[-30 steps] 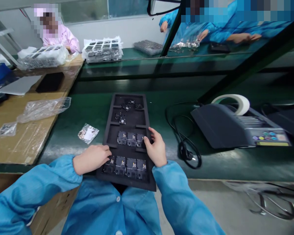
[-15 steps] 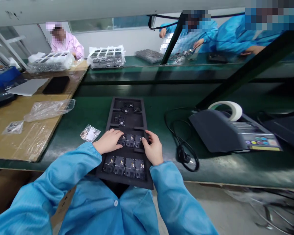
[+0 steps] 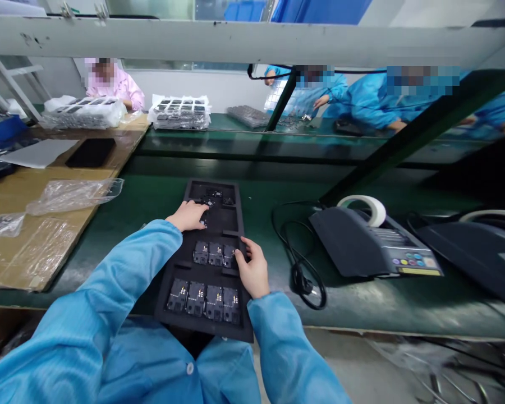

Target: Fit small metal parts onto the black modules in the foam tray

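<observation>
Tray (image 3: 202, 328): probably light, slightly soft; best held by rims.
Boards (image 3: 214, 302): likely fragile; take by edges.
Left hand (image 3: 188, 215): I cannot tell its grip.
Right hand (image 3: 253, 269): grip holds tray rim.

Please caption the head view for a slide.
Left hand over black tray of dark modules, right hand at its edge.

1. Long black rectangular tray (image 3: 202, 271): matt, smooth, seemingly foam.
2. Green flat bench top (image 3: 353, 303): smooth, glossy.
3. Crumpled clear plastic bag (image 3: 73, 195): shiny, wrinkled film.
4. Loose blue cloth sleeves (image 3: 126, 269): soft sheen.
</observation>
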`<state>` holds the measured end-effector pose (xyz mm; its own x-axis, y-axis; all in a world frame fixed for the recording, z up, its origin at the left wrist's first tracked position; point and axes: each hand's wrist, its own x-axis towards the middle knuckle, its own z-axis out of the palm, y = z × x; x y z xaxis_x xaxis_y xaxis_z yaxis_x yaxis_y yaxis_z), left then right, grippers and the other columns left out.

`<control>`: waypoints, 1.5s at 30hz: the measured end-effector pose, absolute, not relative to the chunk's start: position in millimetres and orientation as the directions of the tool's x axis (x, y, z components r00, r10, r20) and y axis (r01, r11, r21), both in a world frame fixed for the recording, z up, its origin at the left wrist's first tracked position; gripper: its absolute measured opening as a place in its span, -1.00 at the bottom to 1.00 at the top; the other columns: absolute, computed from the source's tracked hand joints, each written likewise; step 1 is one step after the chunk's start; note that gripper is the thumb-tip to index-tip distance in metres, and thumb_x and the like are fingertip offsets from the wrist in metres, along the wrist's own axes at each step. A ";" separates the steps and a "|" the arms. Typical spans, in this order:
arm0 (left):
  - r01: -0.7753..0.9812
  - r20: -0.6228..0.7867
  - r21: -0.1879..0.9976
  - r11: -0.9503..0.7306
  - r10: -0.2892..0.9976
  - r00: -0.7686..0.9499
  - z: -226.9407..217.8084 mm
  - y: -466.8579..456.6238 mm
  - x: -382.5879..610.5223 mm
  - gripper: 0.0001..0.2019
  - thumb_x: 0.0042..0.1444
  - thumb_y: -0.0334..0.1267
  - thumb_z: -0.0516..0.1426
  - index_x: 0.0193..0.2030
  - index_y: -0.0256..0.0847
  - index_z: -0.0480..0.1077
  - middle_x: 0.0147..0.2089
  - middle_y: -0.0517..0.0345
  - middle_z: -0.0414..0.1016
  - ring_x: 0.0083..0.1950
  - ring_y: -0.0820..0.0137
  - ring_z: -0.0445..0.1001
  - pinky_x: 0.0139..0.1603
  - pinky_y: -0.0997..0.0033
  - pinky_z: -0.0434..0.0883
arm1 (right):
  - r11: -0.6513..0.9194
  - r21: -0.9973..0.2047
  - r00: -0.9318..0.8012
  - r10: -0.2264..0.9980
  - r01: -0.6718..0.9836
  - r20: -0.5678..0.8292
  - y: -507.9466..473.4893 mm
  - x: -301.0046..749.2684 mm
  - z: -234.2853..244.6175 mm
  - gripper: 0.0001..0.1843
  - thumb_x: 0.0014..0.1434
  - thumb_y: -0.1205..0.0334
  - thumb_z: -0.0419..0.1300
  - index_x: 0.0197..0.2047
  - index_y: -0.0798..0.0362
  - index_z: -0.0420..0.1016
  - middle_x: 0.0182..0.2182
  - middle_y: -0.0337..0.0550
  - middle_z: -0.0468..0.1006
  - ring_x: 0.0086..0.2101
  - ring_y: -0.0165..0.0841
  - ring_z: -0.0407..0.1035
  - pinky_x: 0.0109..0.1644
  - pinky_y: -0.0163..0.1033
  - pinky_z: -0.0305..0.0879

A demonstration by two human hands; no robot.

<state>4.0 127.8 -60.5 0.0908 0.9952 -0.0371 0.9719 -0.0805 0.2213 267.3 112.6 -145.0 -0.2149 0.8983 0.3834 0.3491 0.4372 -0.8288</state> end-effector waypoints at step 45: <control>-0.043 -0.177 0.984 0.172 0.965 -0.195 -61.3 -20.7 -36.6 -0.78 0.13 -0.25 0.25 -0.10 -0.29 0.55 -0.42 0.17 0.53 -0.45 0.48 0.49 -0.39 0.51 0.49 | -0.282 -0.959 -0.775 0.605 0.006 -0.182 73.2 157.8 -73.0 -0.70 0.29 -0.01 0.40 -0.29 0.06 0.58 -0.46 -0.14 0.60 -0.45 -0.30 0.50 -0.33 -0.29 0.43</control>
